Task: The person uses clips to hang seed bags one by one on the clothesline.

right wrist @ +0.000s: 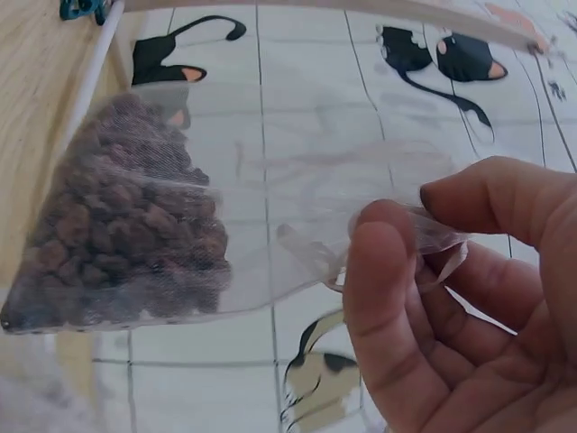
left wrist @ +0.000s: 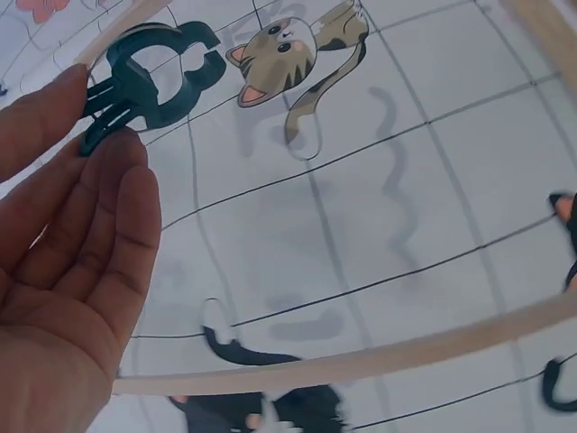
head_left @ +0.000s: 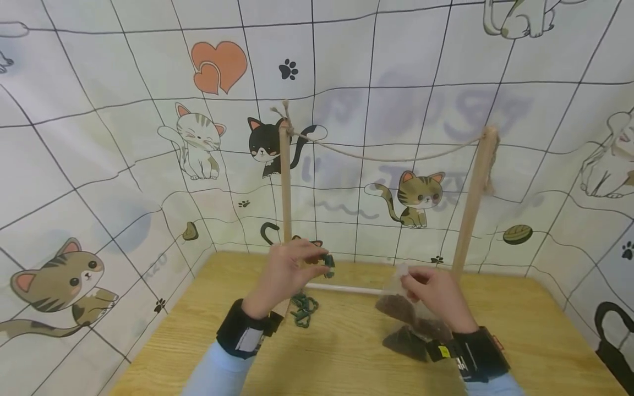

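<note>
My left hand [head_left: 282,272] pinches a green clip [head_left: 329,265] by its handles, below the string [head_left: 386,159], toward its left end. My right hand [head_left: 438,294] pinches the gathered top of a see-through bag [right wrist: 153,216] of dark lumps, below the string's right half; I can't tell whether its bottom touches the table [head_left: 337,363].

The clip's handles are short, so I think a careless squeeze could twist it and make it spring off. The bag's top looks thin and slippery; a looser pinch might let the load pull free. A hard tug on the sagging string could tip the posts [head_left: 473,203] at its ends.

I have open air just under the string, between those posts. The table's back edge lies below it, against the patterned cloth [head_left: 342,220]. Low sweeps could snag the white rod [head_left: 344,287] beneath the string, the loose clips [head_left: 304,309] below its left end, or another bag [head_left: 406,344] below its right.
</note>
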Tool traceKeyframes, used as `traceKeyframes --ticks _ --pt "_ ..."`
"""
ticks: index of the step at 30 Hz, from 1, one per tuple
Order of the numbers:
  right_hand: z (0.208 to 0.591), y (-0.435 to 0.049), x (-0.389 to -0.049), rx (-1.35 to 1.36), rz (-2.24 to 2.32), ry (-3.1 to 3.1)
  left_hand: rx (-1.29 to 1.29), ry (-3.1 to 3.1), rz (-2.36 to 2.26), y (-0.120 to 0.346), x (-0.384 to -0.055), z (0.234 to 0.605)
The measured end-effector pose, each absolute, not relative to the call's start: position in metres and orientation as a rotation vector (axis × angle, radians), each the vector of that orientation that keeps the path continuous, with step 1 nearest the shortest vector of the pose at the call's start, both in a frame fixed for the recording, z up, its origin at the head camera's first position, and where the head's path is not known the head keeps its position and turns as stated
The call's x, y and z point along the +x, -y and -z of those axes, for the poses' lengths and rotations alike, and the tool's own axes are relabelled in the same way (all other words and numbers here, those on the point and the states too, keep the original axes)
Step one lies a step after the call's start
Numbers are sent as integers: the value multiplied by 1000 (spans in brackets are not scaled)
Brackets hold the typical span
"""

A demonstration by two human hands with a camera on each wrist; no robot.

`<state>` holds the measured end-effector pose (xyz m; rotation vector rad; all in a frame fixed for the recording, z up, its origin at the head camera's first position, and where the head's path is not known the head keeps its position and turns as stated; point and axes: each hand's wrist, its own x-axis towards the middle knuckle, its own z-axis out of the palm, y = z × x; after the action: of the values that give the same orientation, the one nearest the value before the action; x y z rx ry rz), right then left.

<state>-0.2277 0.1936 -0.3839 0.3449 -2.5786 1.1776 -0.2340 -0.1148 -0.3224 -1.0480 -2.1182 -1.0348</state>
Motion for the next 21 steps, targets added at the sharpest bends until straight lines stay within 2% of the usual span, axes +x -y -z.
traceKeyframes --ticks 9,21 --pt "340 -167 -255 532 -1219 2441 -1074 2089 814 119 -248 240" --pt "288 -124 -276 637 -1375 2279 -861 2117 789 121 -276 158"
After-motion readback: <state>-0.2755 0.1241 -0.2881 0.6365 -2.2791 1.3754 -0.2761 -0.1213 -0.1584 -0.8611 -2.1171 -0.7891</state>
